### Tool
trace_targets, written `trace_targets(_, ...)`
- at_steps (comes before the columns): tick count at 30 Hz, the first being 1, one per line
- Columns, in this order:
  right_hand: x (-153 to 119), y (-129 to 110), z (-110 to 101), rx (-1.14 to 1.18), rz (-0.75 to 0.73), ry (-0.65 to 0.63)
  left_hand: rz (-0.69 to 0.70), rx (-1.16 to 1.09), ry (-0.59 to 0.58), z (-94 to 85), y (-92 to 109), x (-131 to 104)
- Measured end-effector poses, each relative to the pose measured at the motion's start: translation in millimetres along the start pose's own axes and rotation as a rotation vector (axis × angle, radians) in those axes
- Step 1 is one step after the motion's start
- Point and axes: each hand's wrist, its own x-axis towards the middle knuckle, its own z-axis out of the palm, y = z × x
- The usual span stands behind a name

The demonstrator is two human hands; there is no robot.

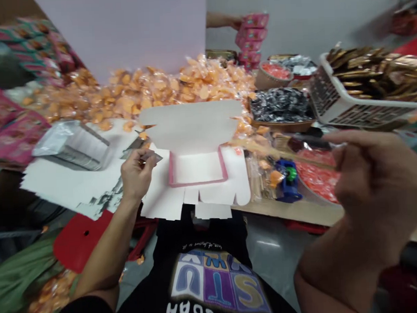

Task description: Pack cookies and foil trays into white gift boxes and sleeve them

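Observation:
In front of me an open white box (198, 168) with pink edges lies on flat white card, its lid (192, 125) folded back. My left hand (136, 172) is at the box's left side, its fingers pinched on a small grey packet (151, 155). To the right, my right hand (373, 178) is raised and blurred. Its fingers are closed around one end of a thin wooden stick (290, 156), which points left toward the box. A dark packet (310, 140) also shows at its fingertips. Under this hand sits a tub of red packets (316, 171).
Orange wrapped pieces (151, 87) are heaped behind the box. A tray of black packets (282, 106) and a white basket (357, 108) of gold packets stand right. A blue tape dispenser (288, 181) lies near the edge. Another person's hand (236, 22) touches stacked pink boxes (254, 36).

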Motion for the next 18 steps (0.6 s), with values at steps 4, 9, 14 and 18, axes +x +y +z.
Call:
trace_targets(4,-3.9,-30.0,75.4,0.329,-0.144,-0.077,-0.011,-0.059,0.113,-17.8,5.5,1.4)
trace_targets(9,-21.9,-54.5,189.4,0.086,-0.262,-0.284,0.125,0.058,0.377,-72.7,7.5,26.6)
trace_targets(14,-34.3,-46.3,219.8,-0.043,-0.402,-0.623,-0.102,0.603,0.525,-168.6,0.9,100.3)
trace_targets(18,-24.4,-53.4,210.0,0.083,-0.404,-0.757,-0.366,0.900,0.271,-211.1,3.6,143.2)
